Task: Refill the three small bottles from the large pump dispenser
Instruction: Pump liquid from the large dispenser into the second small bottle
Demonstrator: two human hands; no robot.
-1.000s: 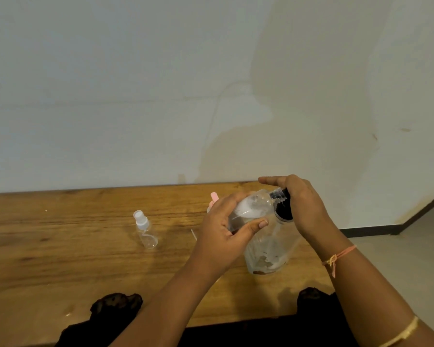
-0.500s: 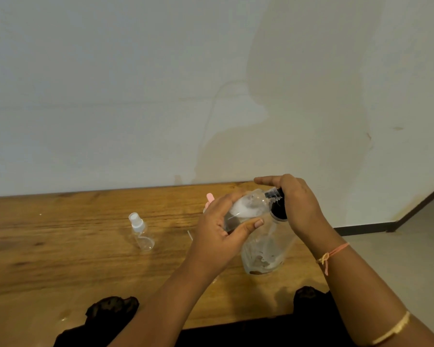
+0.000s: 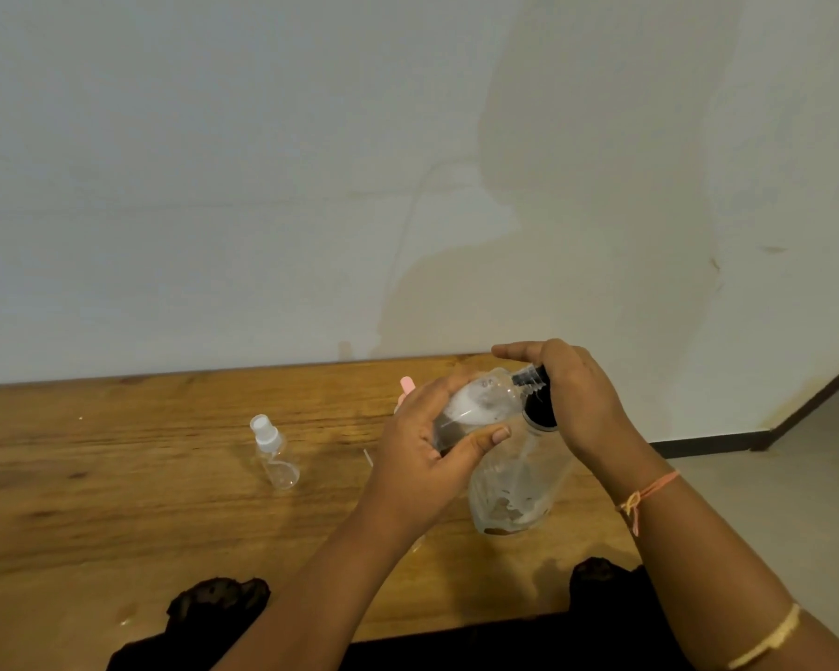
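A tilted small bottle [image 3: 475, 409] is being gripped by the left hand [image 3: 422, 457] at the nozzle of the pump dispenser [image 3: 514, 491], whose black head is being clasped by the curled right hand [image 3: 577, 404].

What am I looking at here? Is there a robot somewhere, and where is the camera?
There is no robot here. These are a person's two bare hands, filmed by one wide-angle camera worn on the head, which looks forward and down.

The surface is a wooden table against a pale wall. The left hand holds a small clear bottle tipped on its side, with its neck up against the nozzle of the large pump dispenser, which stands on the table. The right hand is wrapped over the dispenser's black pump top.

Further left stands another small bottle with a white cap. A pink-topped thing peeks out behind the left hand, mostly hidden.
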